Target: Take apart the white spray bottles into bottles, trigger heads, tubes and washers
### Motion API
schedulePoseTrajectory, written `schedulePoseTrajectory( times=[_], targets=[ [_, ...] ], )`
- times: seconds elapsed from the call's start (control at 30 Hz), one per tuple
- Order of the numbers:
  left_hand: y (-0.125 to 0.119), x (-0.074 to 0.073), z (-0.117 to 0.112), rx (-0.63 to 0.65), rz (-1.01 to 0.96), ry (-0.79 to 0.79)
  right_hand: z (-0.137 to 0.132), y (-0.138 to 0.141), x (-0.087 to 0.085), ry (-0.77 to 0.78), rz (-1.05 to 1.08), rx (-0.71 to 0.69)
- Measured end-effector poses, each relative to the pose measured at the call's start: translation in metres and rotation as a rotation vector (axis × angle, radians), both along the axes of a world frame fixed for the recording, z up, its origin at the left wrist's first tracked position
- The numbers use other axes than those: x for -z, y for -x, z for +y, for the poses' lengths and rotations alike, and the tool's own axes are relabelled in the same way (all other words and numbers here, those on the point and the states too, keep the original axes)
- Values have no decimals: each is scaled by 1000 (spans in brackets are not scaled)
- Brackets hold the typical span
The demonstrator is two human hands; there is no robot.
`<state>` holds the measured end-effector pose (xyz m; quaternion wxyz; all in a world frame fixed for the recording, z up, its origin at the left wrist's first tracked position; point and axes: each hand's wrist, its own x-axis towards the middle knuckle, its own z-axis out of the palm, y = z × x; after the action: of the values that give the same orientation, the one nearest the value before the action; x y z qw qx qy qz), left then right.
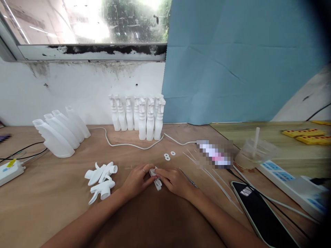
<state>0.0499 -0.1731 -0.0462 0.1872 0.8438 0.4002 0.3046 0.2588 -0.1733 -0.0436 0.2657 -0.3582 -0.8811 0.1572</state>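
My left hand (137,181) and my right hand (175,181) meet in the middle of the wooden table (51,199). Together they pinch a small white spray trigger head (156,179) lying between them. Both hands have fingers curled around it. A ring shows on my left hand. Just left of my left hand lies a small pile of loose white trigger heads (101,182). Two small white rings (169,155) lie beyond my hands.
Several assembled white spray bottles (139,117) stand at the back wall; several capless white bottles (60,132) lean at the left. Thin white tubes (219,186), a phone (261,212), a plastic cup (254,151), power strips (289,182) and cables lie to the right.
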Motion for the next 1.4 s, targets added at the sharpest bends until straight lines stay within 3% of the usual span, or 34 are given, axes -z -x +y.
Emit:
schedulePoseTrajectory(
  times=[0.37, 0.43, 0.57, 0.67, 0.73, 0.8, 0.93, 1.17, 1.4],
  targets=[
    [-2, -3, 1, 39, -49, 35, -1, 0, -7, 97, 134, -66],
    [-2, -5, 0, 38, -31, 30, 3, -4, -10, 97, 221, -11],
    [-2, -5, -1, 6, 37, 14, 20, -24, -17, -42, 179, 322],
    [-1, -2, -1, -25, 83, -4, 31, -41, -19, -141, -178, 622],
    [-1, -1, -1, -44, 99, -21, 35, -50, -17, -112, -381, 864],
    [-1, -2, -1, -30, 108, -42, 35, -55, -14, -45, -492, 1005],
    [0, -5, -1, 38, 94, -77, 36, -57, -11, -2, -536, 976],
    [0, -4, -1, 21, 54, -82, 39, -58, -18, -73, -484, 930],
    [0, 0, -2, -84, 38, 61, 45, -70, -20, -402, -232, 836]
  ],
)
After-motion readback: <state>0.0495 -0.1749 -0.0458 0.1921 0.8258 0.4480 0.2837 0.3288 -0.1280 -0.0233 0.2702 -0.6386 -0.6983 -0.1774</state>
